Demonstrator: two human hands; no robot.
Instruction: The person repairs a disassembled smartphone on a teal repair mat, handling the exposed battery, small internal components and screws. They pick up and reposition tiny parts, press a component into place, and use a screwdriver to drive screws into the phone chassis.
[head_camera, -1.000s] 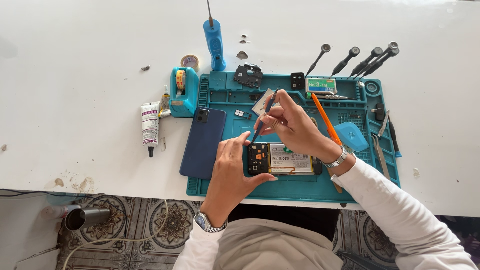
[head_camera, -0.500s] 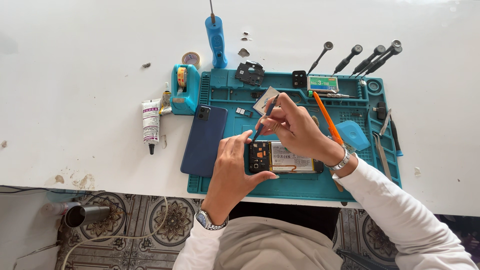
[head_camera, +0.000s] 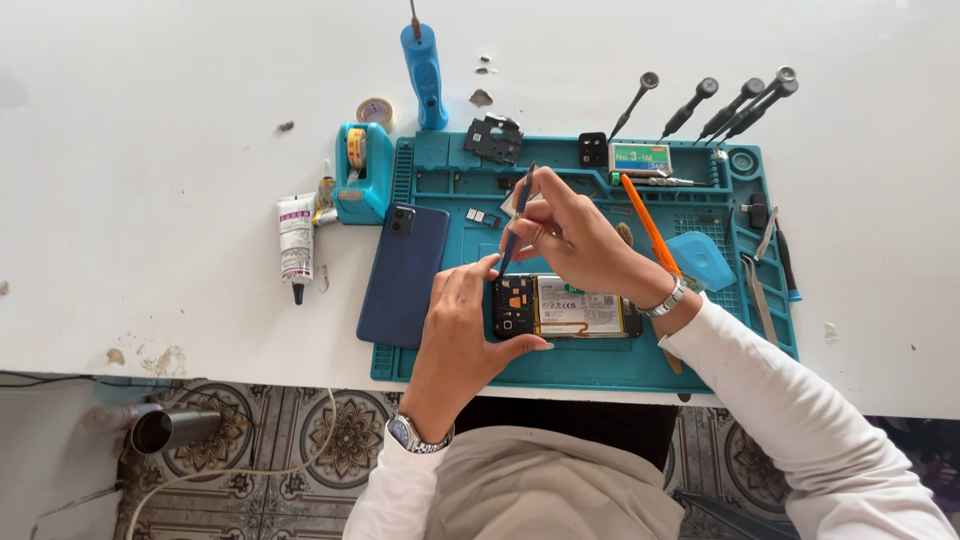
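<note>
Covering white table (head_camera: 150, 120), teal mat (head_camera: 600, 368), tiled floor (head_camera: 350, 440)

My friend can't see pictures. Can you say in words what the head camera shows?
A person's left hand steadies an opened phone on a teal work mat, while the right hand pokes a thin dark tool into it. A blue back cover lies beside it, with screwdrivers and a glue tube on the white table.
</note>
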